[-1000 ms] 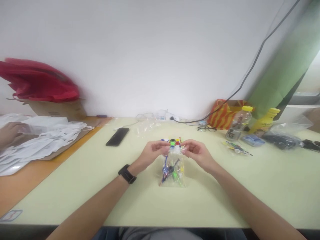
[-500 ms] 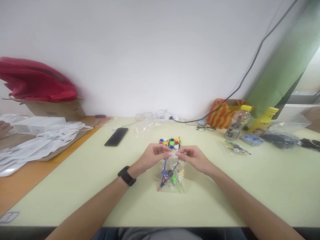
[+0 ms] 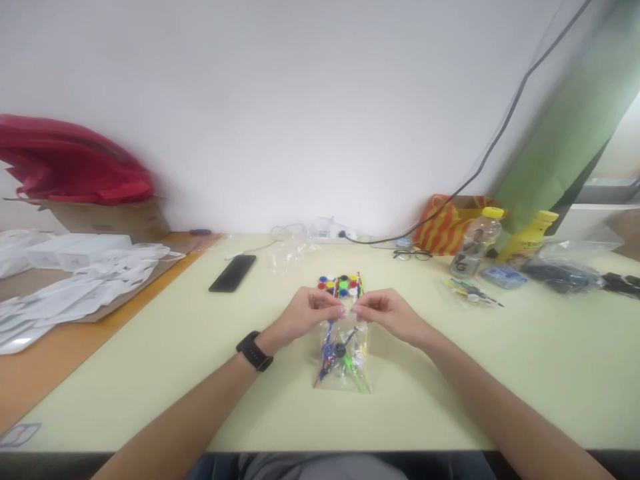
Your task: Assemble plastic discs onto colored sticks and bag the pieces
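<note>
A clear plastic bag hangs between my hands, its top edge pinched on both sides. Inside lie several thin coloured pieces with round parts, in blue, black, green and yellow; their exact kind I cannot make out. My left hand, with a black watch on the wrist, pinches the bag's upper left edge between thumb and fingers. Opposite it, my right hand grips the upper right edge the same way, fingertips close together. Just beyond my hands are small pots with coloured lids, in red, blue, yellow, green and white, partly hidden by my fingers.
To the left lies a black phone; farther left, white flat packets cover cardboard. Rightward are a small bag of coloured pieces, glasses, a yellow-capped bottle, a yellow bottle and a striped bag.
The bag's lower end sits slightly nearer to me, and my fingertips have shifted a little along its top. A person's hand at the far left has gone out of view.
</note>
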`<move>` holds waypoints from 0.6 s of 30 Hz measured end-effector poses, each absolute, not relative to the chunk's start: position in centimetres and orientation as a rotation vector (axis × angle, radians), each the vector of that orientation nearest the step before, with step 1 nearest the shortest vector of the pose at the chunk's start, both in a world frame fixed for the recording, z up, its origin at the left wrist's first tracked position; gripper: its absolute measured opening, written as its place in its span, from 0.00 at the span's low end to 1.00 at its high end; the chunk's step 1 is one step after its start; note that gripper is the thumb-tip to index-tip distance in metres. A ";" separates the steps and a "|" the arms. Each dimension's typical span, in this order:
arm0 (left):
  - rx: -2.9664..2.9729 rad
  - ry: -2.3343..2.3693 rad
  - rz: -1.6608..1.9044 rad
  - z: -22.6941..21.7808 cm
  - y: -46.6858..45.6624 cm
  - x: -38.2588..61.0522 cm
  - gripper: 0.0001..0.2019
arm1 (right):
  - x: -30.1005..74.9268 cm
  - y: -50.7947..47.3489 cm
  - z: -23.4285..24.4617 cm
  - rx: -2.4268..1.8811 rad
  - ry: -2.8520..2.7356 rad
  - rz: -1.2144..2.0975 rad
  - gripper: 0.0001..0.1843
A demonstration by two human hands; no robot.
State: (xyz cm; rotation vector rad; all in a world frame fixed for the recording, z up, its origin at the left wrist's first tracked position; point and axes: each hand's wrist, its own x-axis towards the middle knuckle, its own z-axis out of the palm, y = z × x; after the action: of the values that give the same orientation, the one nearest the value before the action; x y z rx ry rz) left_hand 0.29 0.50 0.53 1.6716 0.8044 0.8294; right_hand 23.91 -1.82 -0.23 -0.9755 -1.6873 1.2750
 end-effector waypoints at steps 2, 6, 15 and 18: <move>1.662 0.822 0.820 0.6 0.5 0.3 0.13 | 24.1 -1.7 -0.2 -0.970 -1.674 1.282 0.19; 1.644 0.842 0.785 0.6 0.7 0.2 0.14 | 24.5 -1.5 -0.2 -0.987 -1.648 1.302 0.17; 1.684 0.819 0.807 0.4 1.5 -0.8 0.14 | 25.8 -1.4 0.7 -0.995 -1.687 1.283 0.17; 1.703 0.839 0.790 0.6 1.4 -0.7 0.15 | 25.5 -1.6 0.9 -0.972 -1.764 1.313 0.18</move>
State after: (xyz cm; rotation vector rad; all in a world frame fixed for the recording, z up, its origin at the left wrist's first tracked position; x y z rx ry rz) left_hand -0.65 1.37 0.61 1.7026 0.8387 0.7902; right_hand 25.52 -1.63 0.92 -0.9716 -1.7635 1.3132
